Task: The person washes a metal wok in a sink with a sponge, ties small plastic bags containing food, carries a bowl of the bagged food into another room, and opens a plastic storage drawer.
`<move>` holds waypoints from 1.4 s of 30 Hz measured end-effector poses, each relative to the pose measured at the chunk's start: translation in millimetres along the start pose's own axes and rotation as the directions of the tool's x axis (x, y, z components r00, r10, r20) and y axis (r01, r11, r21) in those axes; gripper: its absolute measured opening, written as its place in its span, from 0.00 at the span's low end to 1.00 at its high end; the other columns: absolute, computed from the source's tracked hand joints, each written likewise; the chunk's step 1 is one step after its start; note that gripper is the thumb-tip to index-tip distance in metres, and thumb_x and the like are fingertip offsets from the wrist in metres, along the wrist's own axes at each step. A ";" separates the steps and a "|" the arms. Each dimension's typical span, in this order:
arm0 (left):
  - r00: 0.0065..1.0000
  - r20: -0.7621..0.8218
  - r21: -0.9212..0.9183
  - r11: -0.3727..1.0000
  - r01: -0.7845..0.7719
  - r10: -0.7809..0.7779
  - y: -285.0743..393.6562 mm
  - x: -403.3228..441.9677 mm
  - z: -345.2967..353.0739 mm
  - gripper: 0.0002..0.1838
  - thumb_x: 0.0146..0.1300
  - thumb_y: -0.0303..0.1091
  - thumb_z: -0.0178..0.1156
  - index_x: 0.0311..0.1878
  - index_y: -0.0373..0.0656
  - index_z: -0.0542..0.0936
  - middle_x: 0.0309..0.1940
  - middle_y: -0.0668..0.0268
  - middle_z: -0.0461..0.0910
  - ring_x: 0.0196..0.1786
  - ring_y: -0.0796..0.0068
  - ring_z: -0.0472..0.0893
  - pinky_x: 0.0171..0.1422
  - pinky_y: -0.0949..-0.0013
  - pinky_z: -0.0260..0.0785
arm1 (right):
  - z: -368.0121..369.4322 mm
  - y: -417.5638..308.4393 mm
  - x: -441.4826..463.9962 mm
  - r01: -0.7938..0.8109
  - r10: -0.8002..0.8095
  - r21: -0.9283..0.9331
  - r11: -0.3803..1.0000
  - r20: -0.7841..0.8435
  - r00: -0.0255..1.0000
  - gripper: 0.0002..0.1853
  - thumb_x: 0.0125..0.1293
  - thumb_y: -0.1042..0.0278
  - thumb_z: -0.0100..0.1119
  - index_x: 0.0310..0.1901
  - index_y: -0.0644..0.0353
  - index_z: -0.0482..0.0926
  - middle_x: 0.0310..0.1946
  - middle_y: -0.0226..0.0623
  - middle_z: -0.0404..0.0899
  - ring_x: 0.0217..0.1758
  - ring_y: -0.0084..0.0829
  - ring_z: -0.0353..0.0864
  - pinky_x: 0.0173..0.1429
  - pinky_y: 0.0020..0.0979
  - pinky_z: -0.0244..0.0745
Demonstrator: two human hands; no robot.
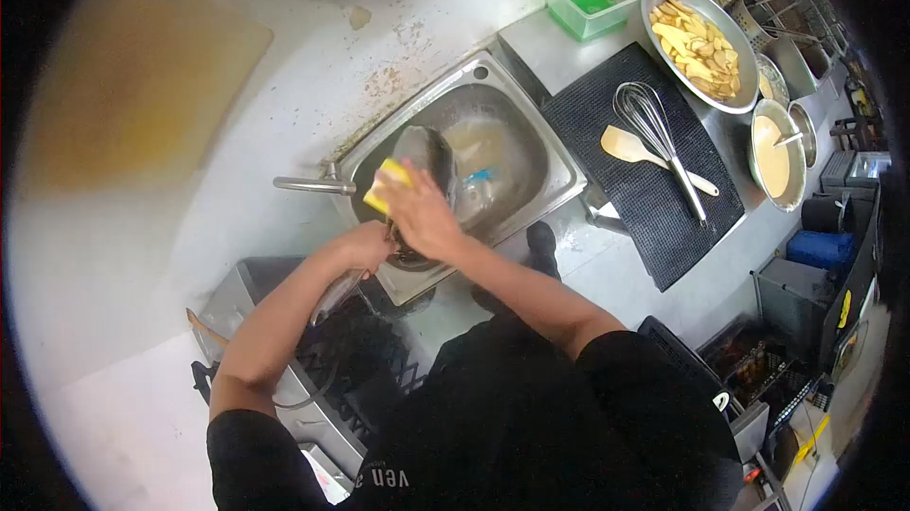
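Note:
My left hand (pixel 365 247) is wrapped round the long metal handle (pixel 336 297) of a pan at the near left corner of the sink (pixel 561 191). The dark pan (pixel 424 149) is tilted over the basin. A yellow sponge (pixel 383 183) is in my right hand (pixel 425 217), pressed against the pan near the handle. My right hand hides part of the pan and of the sponge. Beyond the pan, a small blue and white item (pixel 482 175) lies in the basin; its kind is unclear.
A faucet (pixel 313 186) juts out at the sink's left. Right of the sink, a black mat (pixel 607 99) holds a whisk (pixel 664 132) and a spatula (pixel 626 145). Behind stand a bowl of sliced potatoes (pixel 697 48), a bowl of batter (pixel 773 158) and a green-bottomed tub (pixel 592 1). A stove (pixel 355 359) is near my left arm.

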State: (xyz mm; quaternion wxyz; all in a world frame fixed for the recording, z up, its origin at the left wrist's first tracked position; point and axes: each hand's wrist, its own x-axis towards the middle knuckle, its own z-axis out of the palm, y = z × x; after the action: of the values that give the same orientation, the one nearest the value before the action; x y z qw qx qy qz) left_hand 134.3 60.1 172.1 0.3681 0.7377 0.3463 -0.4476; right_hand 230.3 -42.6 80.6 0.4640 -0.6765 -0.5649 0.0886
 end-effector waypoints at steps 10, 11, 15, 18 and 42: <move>0.990 -0.135 0.072 0.997 -0.038 0.047 32.0 -106.2 -16.1 0.11 0.67 0.35 0.51 0.45 0.36 0.72 0.15 0.61 0.72 0.14 0.72 0.71 0.21 0.65 0.65 | 70.4 190.2 -5.8 -0.694 0.547 0.634 -0.342 0.734 0.401 0.20 0.66 0.56 0.32 0.33 0.60 0.75 0.32 0.39 0.76 0.33 0.35 0.75 0.35 0.41 0.72; 0.991 -0.131 0.066 0.997 -0.031 0.039 28.1 -101.0 -14.1 0.11 0.67 0.35 0.51 0.45 0.36 0.72 0.15 0.61 0.72 0.14 0.72 0.71 0.21 0.65 0.65 | 82.8 176.2 -22.1 -0.580 0.482 0.611 -0.538 0.788 0.383 0.20 0.66 0.57 0.31 0.34 0.60 0.74 0.33 0.41 0.76 0.33 0.35 0.75 0.35 0.43 0.73; 0.928 -0.340 0.067 0.988 -0.138 0.153 -10.8 -45.8 17.5 0.12 0.67 0.36 0.50 0.46 0.36 0.71 0.22 0.52 0.75 0.24 0.61 0.77 0.32 0.59 0.67 | 91.5 96.8 -40.0 -0.456 0.324 0.510 -0.729 0.844 0.426 0.28 0.68 0.52 0.23 0.55 0.65 0.67 0.49 0.54 0.74 0.51 0.48 0.76 0.56 0.56 0.71; 0.885 -0.422 0.037 0.979 -0.203 0.199 -15.8 -18.4 31.2 0.12 0.68 0.37 0.49 0.46 0.37 0.70 0.20 0.54 0.75 0.17 0.63 0.75 0.25 0.61 0.67 | 66.3 53.7 -35.0 -0.391 0.277 0.468 -0.793 0.848 0.452 0.31 0.69 0.50 0.21 0.59 0.64 0.65 0.55 0.55 0.71 0.58 0.52 0.72 0.61 0.59 0.65; 0.975 -0.186 0.199 0.977 -0.081 0.119 21.0 -36.2 29.9 0.15 0.64 0.32 0.51 0.51 0.33 0.72 0.30 0.48 0.78 0.18 0.61 0.77 0.23 0.60 0.70 | -40.7 126.8 41.3 -0.606 0.651 0.574 0.550 0.159 0.742 0.27 0.64 0.45 0.41 0.45 0.64 0.76 0.42 0.47 0.77 0.49 0.41 0.74 0.61 0.43 0.63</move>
State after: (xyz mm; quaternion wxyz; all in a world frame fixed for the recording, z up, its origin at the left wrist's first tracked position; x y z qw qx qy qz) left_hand 126.8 17.8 200.3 0.2821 0.8266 0.2988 -0.3845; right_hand 357.4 -20.4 27.5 0.6079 -0.6555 -0.2107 0.3954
